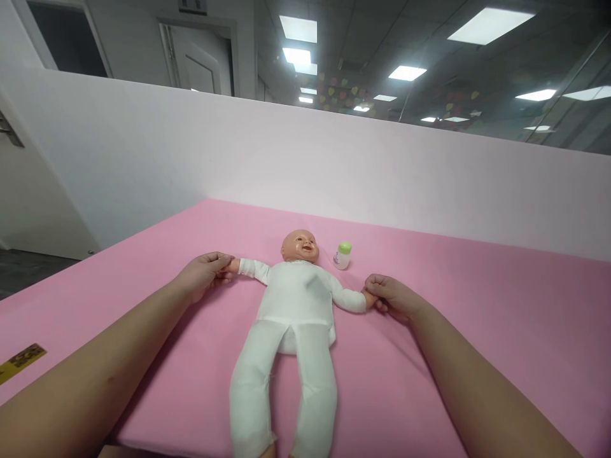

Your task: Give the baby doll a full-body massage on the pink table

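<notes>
A baby doll [298, 296] with a white cloth body lies on its back on the pink padded surface [157, 381], its head at the far end and its legs toward me. Both of its arms are spread out sideways. My left hand [206, 275] is closed around the doll's hand on the left side. On the other side, my right hand [392, 298] pinches the doll's other hand between thumb and fingers. A small bottle [342, 256] with a light green cap stands upright beside the doll's head, apart from both of my hands.
Behind the pink surface runs a low white wall [334, 168]. A yellow label with dark codes [21, 362] lies at the left edge. At the far left is a white door [38, 184] with a handle.
</notes>
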The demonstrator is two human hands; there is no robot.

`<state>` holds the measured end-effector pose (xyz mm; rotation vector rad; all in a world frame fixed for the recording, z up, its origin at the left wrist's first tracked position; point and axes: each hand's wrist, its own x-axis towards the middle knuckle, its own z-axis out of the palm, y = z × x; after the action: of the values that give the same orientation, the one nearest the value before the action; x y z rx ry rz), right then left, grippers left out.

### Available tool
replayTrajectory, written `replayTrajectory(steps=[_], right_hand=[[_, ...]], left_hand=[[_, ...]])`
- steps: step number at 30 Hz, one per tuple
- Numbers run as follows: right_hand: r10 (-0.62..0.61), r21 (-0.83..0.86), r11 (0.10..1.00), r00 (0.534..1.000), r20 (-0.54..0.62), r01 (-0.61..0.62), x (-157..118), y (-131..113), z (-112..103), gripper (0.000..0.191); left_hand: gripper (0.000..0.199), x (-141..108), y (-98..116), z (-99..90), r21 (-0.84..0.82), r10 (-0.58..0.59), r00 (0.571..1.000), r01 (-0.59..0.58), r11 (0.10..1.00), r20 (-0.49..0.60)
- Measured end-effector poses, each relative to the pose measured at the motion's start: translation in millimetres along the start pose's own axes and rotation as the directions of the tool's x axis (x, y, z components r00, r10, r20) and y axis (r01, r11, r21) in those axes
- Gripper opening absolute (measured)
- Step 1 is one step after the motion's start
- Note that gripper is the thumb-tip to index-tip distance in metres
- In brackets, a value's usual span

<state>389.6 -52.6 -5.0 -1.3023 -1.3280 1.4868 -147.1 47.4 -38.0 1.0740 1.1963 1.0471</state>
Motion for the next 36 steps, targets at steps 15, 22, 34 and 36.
replayTrajectory(steps=[15, 22, 34, 36], right_hand=[[-0.001, 0.027, 1.0, 0.989, -0.147, 0.005, 6.5, 5.3, 0.8, 0.026], [0.02, 0.158, 0.987, 0.998, -0.054, -0.011, 9.8, 14.8, -13.5, 0.032], [-0.068, 0.244, 0.968, 0.997, 0.048, 0.054, 3.1, 13.0, -15.5, 0.039], [-0.105, 0.296, 0.951, 0.994, 0.039, 0.089, 2.3, 10.8, -9.6, 0.045]], left_hand=[[0.057, -4.0, 3.6, 4.0, -0.009, -0.006, 1.0, 0.006, 1.0, -0.018], [0.071, -5.4, 4.3, 6.1, -0.03, -0.01, 0.999, 0.009, 0.999, -0.03], [0.096, -1.3, -2.1, 1.7, -0.059, 0.02, 0.999, -0.021, 0.998, -0.027], [0.092, -1.7, -1.4, 4.4, -0.08, 0.043, 0.998, -0.046, 0.996, -0.048]])
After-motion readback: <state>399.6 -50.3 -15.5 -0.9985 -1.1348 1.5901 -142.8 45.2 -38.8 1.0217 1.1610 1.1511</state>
